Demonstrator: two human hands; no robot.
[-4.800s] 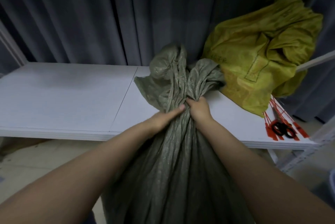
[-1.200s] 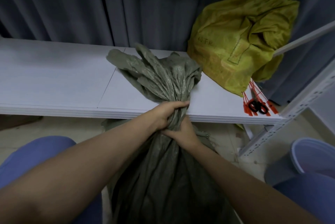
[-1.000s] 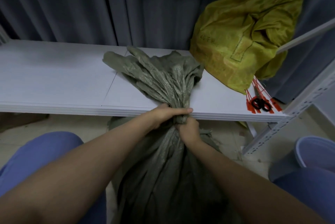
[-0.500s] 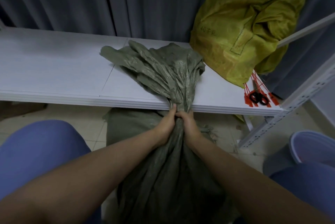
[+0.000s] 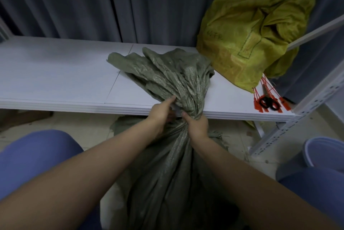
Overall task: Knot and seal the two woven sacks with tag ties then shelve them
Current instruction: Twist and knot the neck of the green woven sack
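White shelf point(image 5: 55, 73) across the frame, dark curtain behind. Green sack point(image 5: 167, 164) standing on the floor against the shelf's front edge, loose mouth fanned over that edge onto the board, probably laid there to keep the slack out of the way while the neck is cinched. Yellow sack point(image 5: 255, 30) slumped at the shelf's right end, back against the curtain, no tie visible on it. Right hand point(image 5: 197, 125) clenched round the gathered neck just below the front edge, likely holding the twist tight. Left hand point(image 5: 162, 112) beside it, fingers pressed into the folds; full grasp or not, cannot tell. Red tag ties point(image 5: 256, 103) and black scissors point(image 5: 269, 102) at the front right corner, within reach for sealing.
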